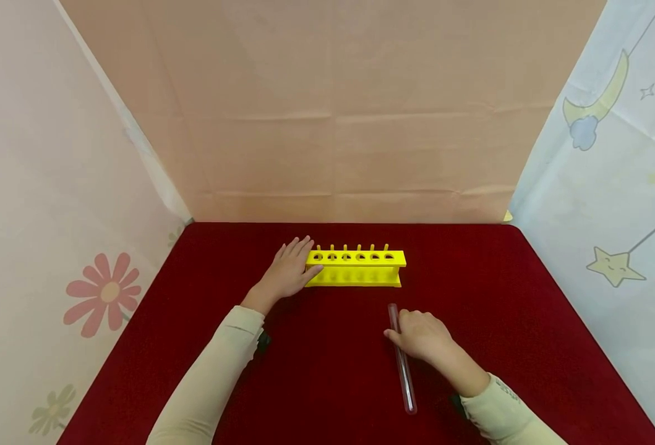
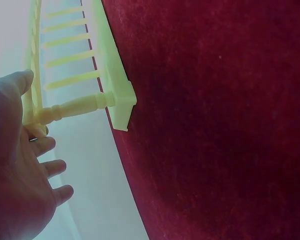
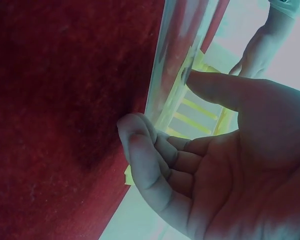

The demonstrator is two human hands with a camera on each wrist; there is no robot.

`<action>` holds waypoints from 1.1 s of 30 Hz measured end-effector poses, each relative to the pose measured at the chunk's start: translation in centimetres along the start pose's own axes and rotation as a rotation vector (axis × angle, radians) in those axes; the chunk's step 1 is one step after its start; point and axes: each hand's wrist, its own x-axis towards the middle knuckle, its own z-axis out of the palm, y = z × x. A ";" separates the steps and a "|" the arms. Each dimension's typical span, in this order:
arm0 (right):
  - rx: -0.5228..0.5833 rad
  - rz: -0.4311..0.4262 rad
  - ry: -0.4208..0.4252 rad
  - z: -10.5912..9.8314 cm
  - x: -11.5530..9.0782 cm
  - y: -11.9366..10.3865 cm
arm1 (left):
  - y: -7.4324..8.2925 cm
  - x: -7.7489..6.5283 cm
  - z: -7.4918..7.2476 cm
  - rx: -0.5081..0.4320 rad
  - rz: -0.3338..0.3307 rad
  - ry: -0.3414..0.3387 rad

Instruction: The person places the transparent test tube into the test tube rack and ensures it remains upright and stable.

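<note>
A yellow test tube rack stands upright toward the back of the red table, with a row of holes along its top and several pegs behind them. My left hand holds its left end, thumb in front and fingers at the back. In the left wrist view, the thumb lies against the rack's top plate. Nearer the front, a long clear glass test tube slants lengthwise toward me. My right hand holds it near its far end, the thumb across it and the other fingers curled.
Dark red cloth covers the table. Behind it hangs a tan backdrop. Pale patterned sheets close off the left and right sides.
</note>
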 end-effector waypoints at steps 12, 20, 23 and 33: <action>-0.013 0.028 -0.010 0.6 0.9 0.1 | 0.5 0.5 0.2 -0.005 -0.007 -0.027; -0.023 0.013 -0.026 0.6 1.3 0.2 | 0.8 0.4 0.1 -0.037 -0.018 -0.036; -0.005 0.009 -0.027 0.4 1.4 0.2 | 0.8 0.4 0.1 -0.044 -0.017 -0.035; 0.166 0.042 -0.073 -0.5 1.3 0.1 | 0.7 0.4 0.1 -0.013 -0.020 -0.054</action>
